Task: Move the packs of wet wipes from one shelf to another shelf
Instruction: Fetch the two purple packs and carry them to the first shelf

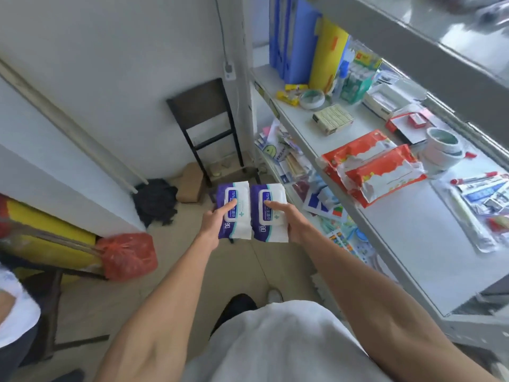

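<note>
I hold two purple-and-white packs of wet wipes side by side over the floor, left of the shelving. My left hand (213, 223) grips the left pack (234, 209) with the thumb on its lid. My right hand (292, 221) grips the right pack (268, 213) the same way. On the white middle shelf (413, 224) to the right lie two red-and-white wipe packs (371, 166), overlapping each other. A lower shelf (308, 186) beneath it is crowded with small packets.
The middle shelf also carries tape rolls (440, 147), a tan box (332, 118), blue and yellow folders (303, 42) and pens. A dark chair (205, 125) stands by the wall. A red bag (128, 256) and a black cloth (155, 201) lie at left. Another person's sleeve (13, 307) shows at far left.
</note>
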